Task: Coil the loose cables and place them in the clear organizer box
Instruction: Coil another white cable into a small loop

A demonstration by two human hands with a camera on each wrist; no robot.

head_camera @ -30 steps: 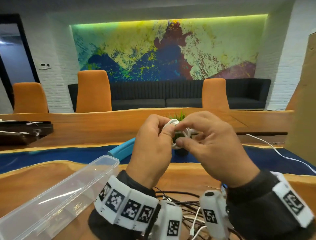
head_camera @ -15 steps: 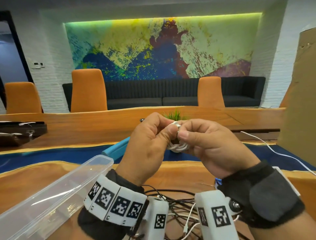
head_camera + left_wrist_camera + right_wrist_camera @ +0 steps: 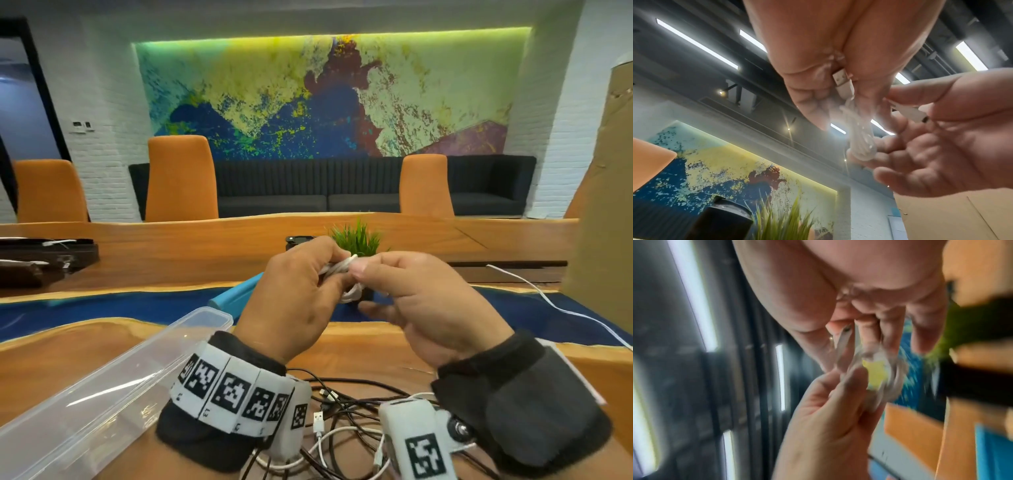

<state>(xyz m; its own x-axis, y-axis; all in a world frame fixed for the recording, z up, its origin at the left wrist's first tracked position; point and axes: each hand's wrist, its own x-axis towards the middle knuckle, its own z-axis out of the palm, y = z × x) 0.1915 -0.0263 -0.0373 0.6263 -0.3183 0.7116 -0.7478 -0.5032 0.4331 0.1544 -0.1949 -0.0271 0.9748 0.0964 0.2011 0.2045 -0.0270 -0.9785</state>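
I hold a small white cable coil (image 3: 344, 269) in the air over the table, between both hands. My left hand (image 3: 308, 284) grips the coil, its fingers curled round the loops (image 3: 861, 142) and the USB plug (image 3: 841, 81). My right hand (image 3: 394, 284) pinches the cable's other white connector end (image 3: 908, 112) between thumb and forefinger, with its lower fingers spread loosely under the coil. The right wrist view is blurred but shows that pinch (image 3: 842, 340). The clear organizer box (image 3: 102, 394) lies open on the left. A tangle of loose black and white cables (image 3: 342, 421) lies under my wrists.
A small potted grass plant (image 3: 358, 238) stands just behind my hands, with a black phone (image 3: 299, 238) beside it. A blue tube (image 3: 236, 294) lies past the box. Another white cable (image 3: 565, 311) trails across the table's right side, near a cardboard sheet (image 3: 603, 205). Dark cases (image 3: 44, 257) sit far left.
The coil has been turned between my hands. My right hand has rolled palm-up and its lower fingers have spread, while thumb and forefinger keep hold of the cable end.
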